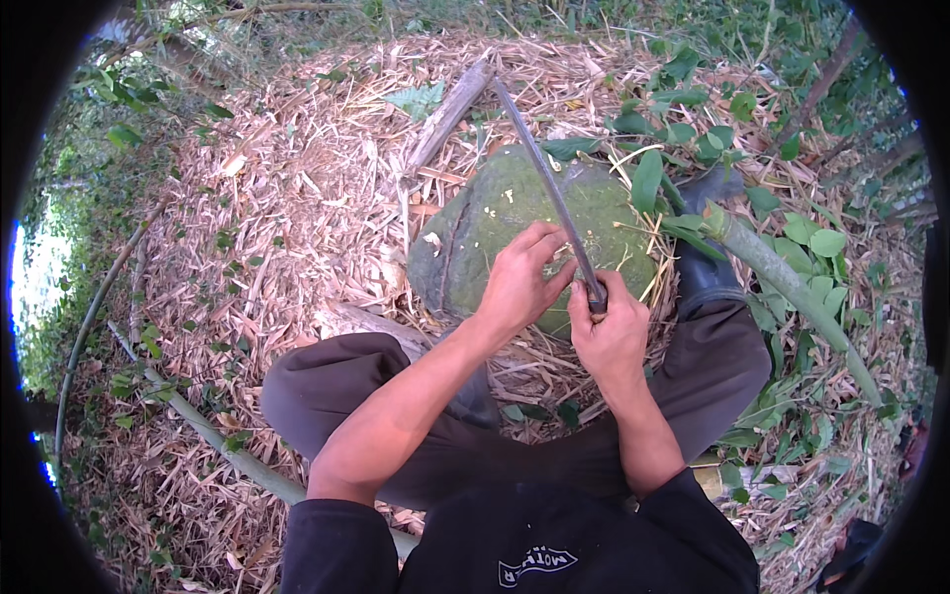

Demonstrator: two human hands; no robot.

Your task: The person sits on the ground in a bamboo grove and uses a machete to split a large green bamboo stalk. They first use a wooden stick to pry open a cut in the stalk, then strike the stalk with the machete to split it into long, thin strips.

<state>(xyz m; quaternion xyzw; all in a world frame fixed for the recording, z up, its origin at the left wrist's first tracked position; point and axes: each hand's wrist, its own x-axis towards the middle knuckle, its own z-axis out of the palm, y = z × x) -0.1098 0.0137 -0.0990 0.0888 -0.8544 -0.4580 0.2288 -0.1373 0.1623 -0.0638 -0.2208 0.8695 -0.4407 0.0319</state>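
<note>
A long, narrow, dark machete [544, 174] slants up and left from my lap, its far end beside a piece of wood. My right hand [612, 322] is closed around its handle end. Curled at the blade's left side is my left hand [524, 277], thumb and fingertips against it just above the handle; part of the fingers is hidden. Beneath the blade lies a large mossy green stone [485, 223] with a dark crack on its left and pale chips on top.
Dry bamboo litter [297, 198] covers the ground. A weathered piece of wood [450, 114] lies beyond the stone. Green stalks flank me, one thick stalk [792, 287] at right and another stalk [218, 445] at left. Leafy plants [683, 129] crowd the far right. My bent legs surround the stone's near side.
</note>
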